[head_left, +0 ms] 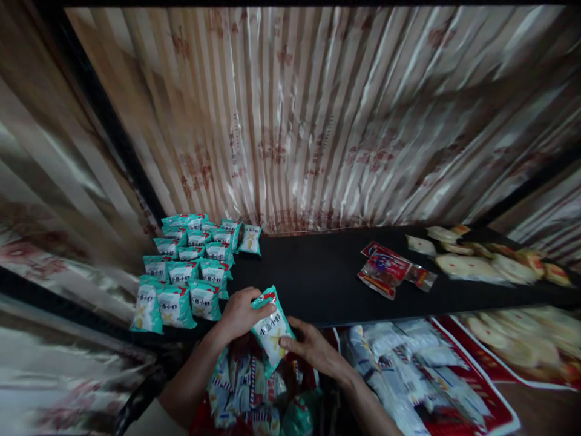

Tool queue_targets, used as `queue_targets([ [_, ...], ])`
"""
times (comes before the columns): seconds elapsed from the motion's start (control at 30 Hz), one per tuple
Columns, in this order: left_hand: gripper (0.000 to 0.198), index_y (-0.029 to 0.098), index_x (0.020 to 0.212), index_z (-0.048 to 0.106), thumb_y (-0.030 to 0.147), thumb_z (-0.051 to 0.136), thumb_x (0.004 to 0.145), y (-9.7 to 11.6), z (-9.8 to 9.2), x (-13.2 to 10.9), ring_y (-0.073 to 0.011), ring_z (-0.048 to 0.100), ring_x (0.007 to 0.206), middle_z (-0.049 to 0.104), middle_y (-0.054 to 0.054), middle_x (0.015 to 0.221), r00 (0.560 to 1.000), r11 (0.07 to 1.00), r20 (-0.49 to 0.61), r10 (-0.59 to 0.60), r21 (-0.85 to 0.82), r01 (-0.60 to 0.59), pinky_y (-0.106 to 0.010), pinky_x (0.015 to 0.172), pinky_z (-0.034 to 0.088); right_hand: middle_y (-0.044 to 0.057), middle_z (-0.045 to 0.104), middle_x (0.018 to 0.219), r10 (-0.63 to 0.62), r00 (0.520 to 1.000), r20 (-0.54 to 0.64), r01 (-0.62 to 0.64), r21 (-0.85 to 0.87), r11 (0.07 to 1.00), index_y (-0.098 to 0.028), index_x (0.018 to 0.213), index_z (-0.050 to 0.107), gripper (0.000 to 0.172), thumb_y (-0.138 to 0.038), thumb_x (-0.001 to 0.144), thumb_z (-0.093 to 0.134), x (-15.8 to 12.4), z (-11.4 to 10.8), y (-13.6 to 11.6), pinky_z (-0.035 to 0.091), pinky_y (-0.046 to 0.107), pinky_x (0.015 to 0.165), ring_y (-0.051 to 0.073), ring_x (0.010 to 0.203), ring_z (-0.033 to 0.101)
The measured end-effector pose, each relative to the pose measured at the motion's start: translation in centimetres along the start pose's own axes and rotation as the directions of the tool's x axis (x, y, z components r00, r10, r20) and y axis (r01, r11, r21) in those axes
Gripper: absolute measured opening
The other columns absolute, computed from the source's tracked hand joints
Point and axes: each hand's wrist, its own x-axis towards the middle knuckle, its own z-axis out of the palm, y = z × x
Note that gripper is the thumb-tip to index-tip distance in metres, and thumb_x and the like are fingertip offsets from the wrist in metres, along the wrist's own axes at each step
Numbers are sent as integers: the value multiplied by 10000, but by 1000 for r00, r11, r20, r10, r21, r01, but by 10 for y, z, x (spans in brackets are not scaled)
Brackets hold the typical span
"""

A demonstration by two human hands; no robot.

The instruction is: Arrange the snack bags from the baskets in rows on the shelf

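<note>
Between both hands, in front of the shelf edge, is a teal and white snack bag with dark lettering, tilted. My left hand grips its upper left side, thumb across the front. Lower down on its right side, my right hand pinches it with the thumb in front. Rows of matching snack bags stand at the left end of the black shelf, and one more bag stands at the back beside them. Below my hands a red bag holds several blue and white packets and a teal one.
Red and clear packets lie on the shelf right of the middle. Pale flat packs cover its right end. A large red bag of white packets stands below, in front of the shelf. Striped sheeting hangs behind, between dark posts.
</note>
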Motion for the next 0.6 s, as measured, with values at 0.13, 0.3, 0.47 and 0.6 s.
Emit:
queue_targets([
  [0.13, 283, 182, 892, 644, 431, 551, 797, -2, 8, 19, -182, 605, 815, 636, -29, 839, 994, 999, -107, -25, -22, 23, -280, 727, 445, 42, 696, 887, 18, 989, -144, -13, 34, 999, -148, 944, 650, 465, -560, 729, 633, 19, -5, 11, 489, 315, 726, 229, 829, 626],
  [0.3, 374, 158, 1219, 503, 308, 444, 881, -2, 32, 23, -253, 448, 1224, 481, -147, 1298, 777, 999, -629, 27, 32, -9, -422, 1005, 390, 48, 707, 856, -13, 952, -306, 37, 74, 997, -160, 895, 644, 439, -553, 699, 658, 62, -17, 19, 501, 324, 721, 231, 803, 640],
  [0.47, 361, 173, 1243, 479, 242, 406, 897, -17, 58, 25, -257, 323, 1333, 363, -136, 1412, 764, 993, -637, 106, 108, -48, -450, 1066, 348, 69, 715, 919, -7, 874, -486, 56, 86, 995, -168, 981, 622, 469, -544, 701, 640, 113, -19, 19, 515, 334, 742, 244, 849, 658],
  [0.6, 371, 137, 1229, 499, 208, 411, 876, -39, 75, 37, -268, 322, 1341, 380, -148, 1415, 822, 996, -569, 22, 79, 28, -448, 1075, 354, 81, 710, 968, -1, 801, -599, 46, 59, 997, -174, 1028, 606, 481, -519, 695, 640, 153, -14, 17, 512, 341, 793, 247, 895, 659],
])
